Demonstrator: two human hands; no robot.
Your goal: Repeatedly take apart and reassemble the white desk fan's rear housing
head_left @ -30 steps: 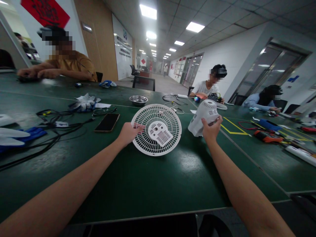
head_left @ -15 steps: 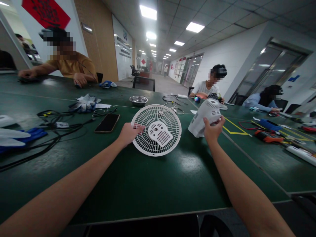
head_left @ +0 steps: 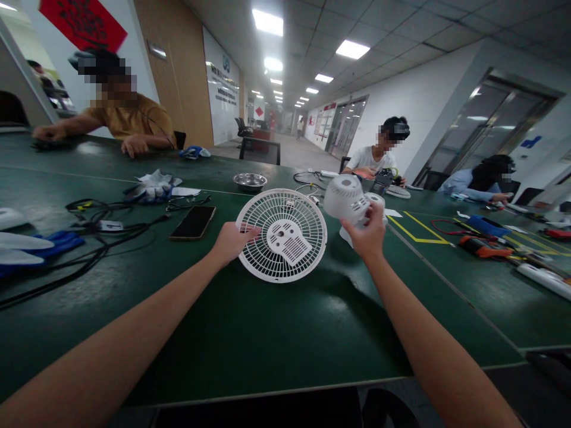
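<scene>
My left hand point(head_left: 232, 242) is closed on the left rim of a round white fan grille point(head_left: 297, 241), thumb lying over its bars. The grille is tilted up, its slotted centre plate facing me. To its right, my right hand point(head_left: 368, 232) grips a white plastic fan motor housing point(head_left: 345, 193) with a vented, rounded end and slots on its side. The housing is tipped, its rounded end toward the grille's upper right edge. The fingers hide part of it, and I cannot tell whether its lower part touches the table.
A phone point(head_left: 193, 223) and black cables point(head_left: 111, 238) lie left of the grille, with gloves point(head_left: 154, 185) behind. A metal bowl point(head_left: 250, 181) stands beyond it. Tools, among them an orange-and-black one point(head_left: 484, 246), lie at right on the green table point(head_left: 250, 339). Other people sit across the table.
My right hand has moved left and turned the motor housing, bringing its rounded end toward the grille. My left hand and the grille have barely moved.
</scene>
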